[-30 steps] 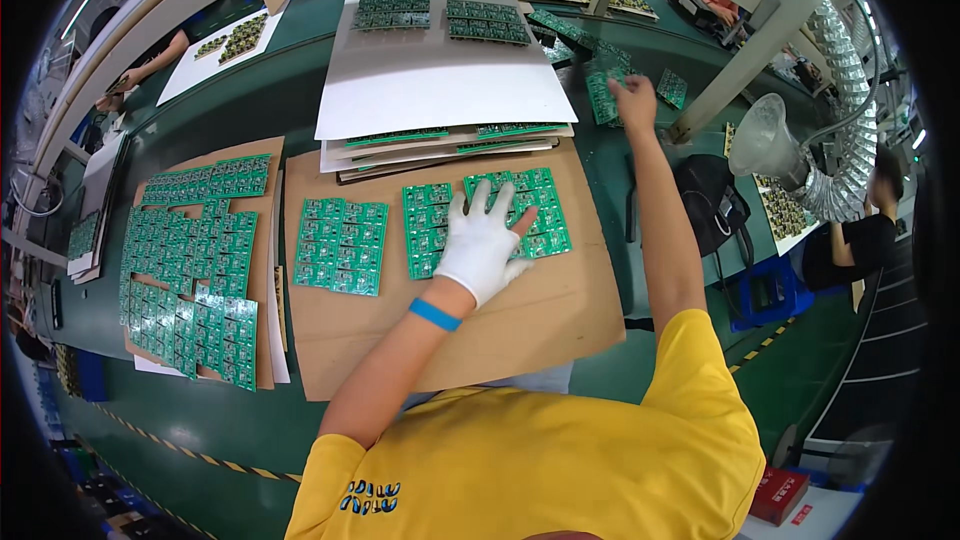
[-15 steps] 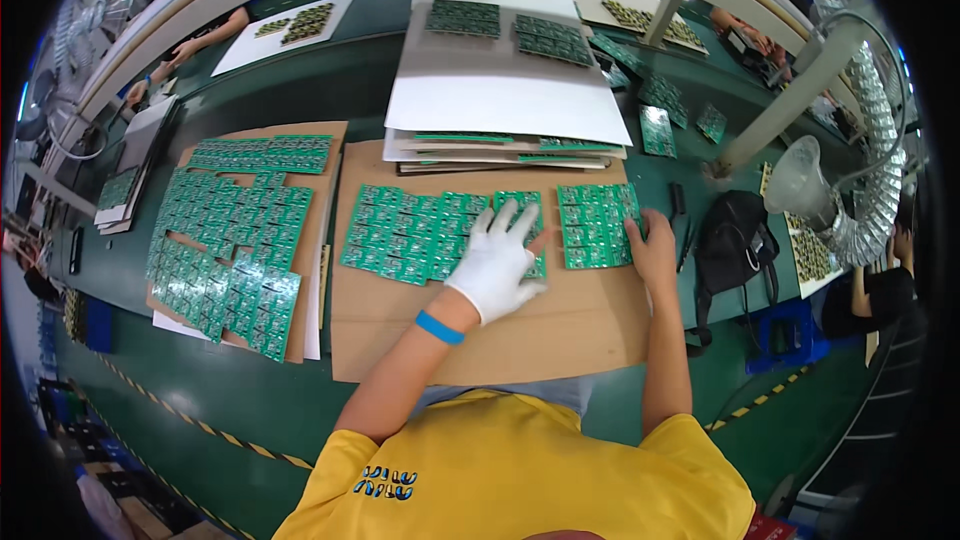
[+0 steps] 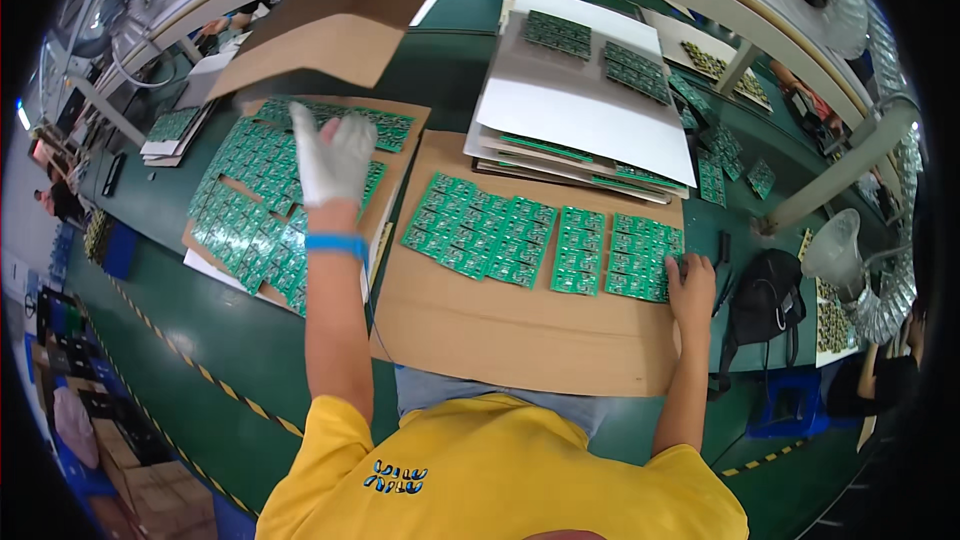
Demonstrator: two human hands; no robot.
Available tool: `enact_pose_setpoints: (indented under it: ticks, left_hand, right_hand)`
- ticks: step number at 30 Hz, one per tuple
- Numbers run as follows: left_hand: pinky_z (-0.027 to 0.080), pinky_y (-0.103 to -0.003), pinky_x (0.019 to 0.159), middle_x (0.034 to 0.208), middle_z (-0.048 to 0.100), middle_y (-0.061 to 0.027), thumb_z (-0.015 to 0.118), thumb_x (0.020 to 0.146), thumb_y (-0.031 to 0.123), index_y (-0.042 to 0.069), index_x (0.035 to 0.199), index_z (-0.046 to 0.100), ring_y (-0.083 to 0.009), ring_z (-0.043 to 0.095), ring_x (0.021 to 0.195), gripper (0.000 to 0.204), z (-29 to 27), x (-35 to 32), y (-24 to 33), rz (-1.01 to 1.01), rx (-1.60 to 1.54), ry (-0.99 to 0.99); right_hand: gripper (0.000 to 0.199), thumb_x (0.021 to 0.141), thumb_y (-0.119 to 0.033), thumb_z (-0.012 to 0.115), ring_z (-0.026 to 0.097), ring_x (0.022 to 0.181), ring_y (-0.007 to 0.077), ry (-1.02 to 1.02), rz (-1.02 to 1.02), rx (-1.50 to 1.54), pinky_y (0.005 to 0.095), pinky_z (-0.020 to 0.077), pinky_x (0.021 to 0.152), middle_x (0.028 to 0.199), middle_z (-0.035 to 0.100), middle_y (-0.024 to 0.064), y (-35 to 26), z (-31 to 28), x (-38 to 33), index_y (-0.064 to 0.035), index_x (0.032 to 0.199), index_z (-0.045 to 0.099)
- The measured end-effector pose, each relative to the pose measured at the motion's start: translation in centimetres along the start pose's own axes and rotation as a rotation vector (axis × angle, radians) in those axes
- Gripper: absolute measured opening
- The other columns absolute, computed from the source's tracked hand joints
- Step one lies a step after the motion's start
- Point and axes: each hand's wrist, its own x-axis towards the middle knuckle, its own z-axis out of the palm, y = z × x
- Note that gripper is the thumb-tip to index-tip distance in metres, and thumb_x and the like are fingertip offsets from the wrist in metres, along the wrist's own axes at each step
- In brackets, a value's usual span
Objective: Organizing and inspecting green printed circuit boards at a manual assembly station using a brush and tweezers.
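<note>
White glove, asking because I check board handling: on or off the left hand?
On: the white glove covers most of the left hand.

Circuit boards (image 3: 578, 252) on cardboard (image 3: 520, 335)

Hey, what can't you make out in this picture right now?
All in the head view:
- Some left-hand boards: hidden behind the gloved left hand.
- Right hand's palm: turned away.
- Stacked boards: mostly covered by the white sheet.
- Rightmost laid board's tiny parts: too small.
</note>
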Motion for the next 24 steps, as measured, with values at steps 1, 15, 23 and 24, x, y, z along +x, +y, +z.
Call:
enact_pose_setpoints:
  ticks: [1, 15, 23, 24]
  left_hand:
    - [0.041, -0.050, 0.112, 0.146, 0.052, -0.0198, 0.071, 0.088, 0.058, 0.001, 0.138, 0.052, -0.0358, 0.049, 0.134, 0.078, 1.2, 1.5, 1.7, 0.003, -0.134, 0.075]
    - [0.052, -0.047, 0.100, 0.130, 0.064, -0.0152, 0.059, 0.095, 0.021, 0.001, 0.132, 0.058, -0.0333, 0.064, 0.116, 0.042, -4.8, 2.4, 16.3, 0.589, 0.478, 0.097]
    - [0.059, -0.040, 0.088, 0.119, 0.067, -0.0160, 0.062, 0.096, 0.015, -0.005, 0.126, 0.058, -0.0273, 0.069, 0.103, 0.036, -19.4, -12.1, 15.8, 0.594, 0.756, 0.262]
    - [0.059, -0.040, 0.088, 0.118, 0.067, -0.0155, 0.064, 0.096, 0.017, -0.004, 0.125, 0.058, -0.0267, 0.069, 0.102, 0.037, -20.9, -13.5, 15.8, 0.603, 0.802, 0.344]
  right_hand:
    - [0.029, 0.092, -0.025, 0.071, 0.057, 0.083, 0.0392, 0.006, 0.002, 0.001, 0.0487, 0.0465, 0.074, 0.086, 0.060, 0.0190, 0.1, 0.2, -0.1, 0.0036, 0.096, 0.066]
    - [0.028, 0.097, -0.023, 0.067, 0.055, 0.076, 0.0364, 0.039, -0.072, -0.110, 0.0471, 0.0444, 0.069, 0.082, 0.057, 0.0182, 1.0, 0.7, 0.1, 0.0058, 0.098, 0.065]
    - [0.033, 0.095, -0.020, 0.068, 0.060, 0.099, 0.0400, 0.224, -0.232, 0.091, 0.0449, 0.0491, 0.086, 0.110, 0.061, 0.0241, -4.5, -1.5, -0.4, 0.0042, 0.118, 0.062]
    - [0.039, 0.094, -0.021, 0.070, 0.059, 0.107, 0.0410, 0.125, -0.287, 0.173, 0.0453, 0.0481, 0.092, 0.118, 0.059, 0.0251, -7.0, -1.8, -0.2, 0.0035, 0.123, 0.060]
